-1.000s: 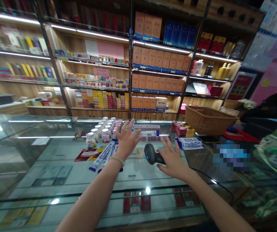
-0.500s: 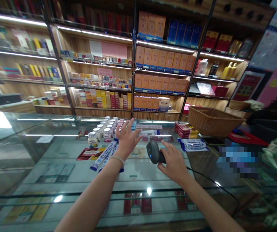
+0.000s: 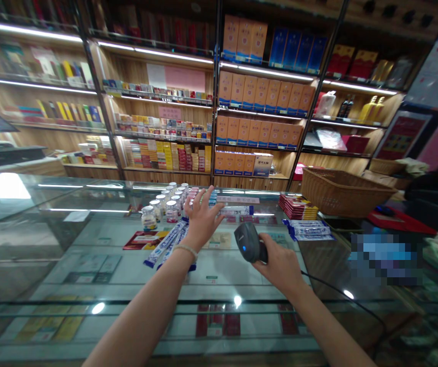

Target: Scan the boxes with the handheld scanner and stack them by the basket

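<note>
My right hand (image 3: 280, 265) is closed around the handle of a black barcode scanner (image 3: 247, 242) with a small blue light. Its cable (image 3: 337, 295) trails off to the right. My left hand (image 3: 203, 219) hovers over the glass counter with its fingers spread, holding nothing I can see. Beyond its fingertips, partly hidden, are small blue packs (image 3: 213, 197) and pink packs (image 3: 193, 192). One blue-and-white stick packet (image 3: 238, 210) lies right of that hand. More stick packets (image 3: 164, 248) lie under the left wrist, beside a red-and-yellow packet (image 3: 142, 239). White-lidded jars (image 3: 171, 211) stand in rows to the left.
On the right of the glass counter (image 3: 127, 285) are stacked red-and-yellow packets (image 3: 297, 207), a bundle of stick packets (image 3: 310, 230) and a wicker basket (image 3: 341, 193). Shelves with orange boxes (image 3: 259, 131) line the back. Part of a person shows at the right edge.
My right hand has closed its fingers more tightly round the scanner, having had some lifted before. My left hand stays nearly still. The view has shifted slightly.
</note>
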Demonstrator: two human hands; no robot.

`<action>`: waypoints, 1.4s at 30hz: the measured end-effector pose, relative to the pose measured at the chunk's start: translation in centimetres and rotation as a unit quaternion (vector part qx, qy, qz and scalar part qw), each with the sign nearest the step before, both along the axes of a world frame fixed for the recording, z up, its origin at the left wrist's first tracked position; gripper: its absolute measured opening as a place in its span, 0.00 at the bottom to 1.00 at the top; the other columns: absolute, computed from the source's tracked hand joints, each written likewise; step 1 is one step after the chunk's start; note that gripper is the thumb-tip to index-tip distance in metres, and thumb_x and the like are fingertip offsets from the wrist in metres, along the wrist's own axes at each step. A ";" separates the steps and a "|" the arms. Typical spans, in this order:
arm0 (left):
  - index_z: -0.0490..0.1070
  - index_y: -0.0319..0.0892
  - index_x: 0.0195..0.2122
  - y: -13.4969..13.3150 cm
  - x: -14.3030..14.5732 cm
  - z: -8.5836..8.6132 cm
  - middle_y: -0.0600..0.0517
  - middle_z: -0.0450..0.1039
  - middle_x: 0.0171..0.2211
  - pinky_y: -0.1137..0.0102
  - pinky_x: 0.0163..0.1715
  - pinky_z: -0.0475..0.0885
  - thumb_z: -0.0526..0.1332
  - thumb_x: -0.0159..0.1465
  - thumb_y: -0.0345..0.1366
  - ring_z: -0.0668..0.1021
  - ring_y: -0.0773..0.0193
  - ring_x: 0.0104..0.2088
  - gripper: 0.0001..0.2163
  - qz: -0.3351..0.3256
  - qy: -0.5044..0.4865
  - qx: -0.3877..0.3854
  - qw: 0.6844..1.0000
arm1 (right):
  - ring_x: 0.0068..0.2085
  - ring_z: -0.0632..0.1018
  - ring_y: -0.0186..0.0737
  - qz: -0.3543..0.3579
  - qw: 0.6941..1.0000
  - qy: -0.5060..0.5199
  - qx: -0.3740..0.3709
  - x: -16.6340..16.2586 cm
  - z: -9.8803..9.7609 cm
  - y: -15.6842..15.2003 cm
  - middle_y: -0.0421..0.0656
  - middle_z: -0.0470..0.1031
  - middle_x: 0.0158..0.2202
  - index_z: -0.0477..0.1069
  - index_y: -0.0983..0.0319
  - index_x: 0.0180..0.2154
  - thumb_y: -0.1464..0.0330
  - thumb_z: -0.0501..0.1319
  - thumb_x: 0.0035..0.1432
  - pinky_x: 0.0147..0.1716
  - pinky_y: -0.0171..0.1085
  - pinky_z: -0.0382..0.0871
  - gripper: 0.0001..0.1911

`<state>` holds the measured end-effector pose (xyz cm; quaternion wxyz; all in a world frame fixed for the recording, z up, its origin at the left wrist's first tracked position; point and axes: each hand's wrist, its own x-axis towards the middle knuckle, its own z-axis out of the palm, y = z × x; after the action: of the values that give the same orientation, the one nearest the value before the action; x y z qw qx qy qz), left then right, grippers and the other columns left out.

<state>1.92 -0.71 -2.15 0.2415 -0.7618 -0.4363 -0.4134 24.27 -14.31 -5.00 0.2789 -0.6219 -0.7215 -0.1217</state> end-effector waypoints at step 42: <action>0.79 0.53 0.44 0.1 0.0 0.0 0.46 0.59 0.72 0.38 0.67 0.44 0.69 0.62 0.44 0.61 0.41 0.70 0.10 -0.004 -0.010 -0.001 1.000 | 0.47 0.77 0.46 0.003 0.994 -0.090 -0.068 -0.4 0.9 0.9 0.44 0.76 0.46 0.70 0.56 0.50 0.62 0.62 0.58 0.35 0.37 0.66 0.17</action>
<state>1.88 -0.65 -2.10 0.2349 -0.7594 -0.4362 -0.4217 23.82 -13.41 -4.14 0.1705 -0.6236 -0.7523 -0.1270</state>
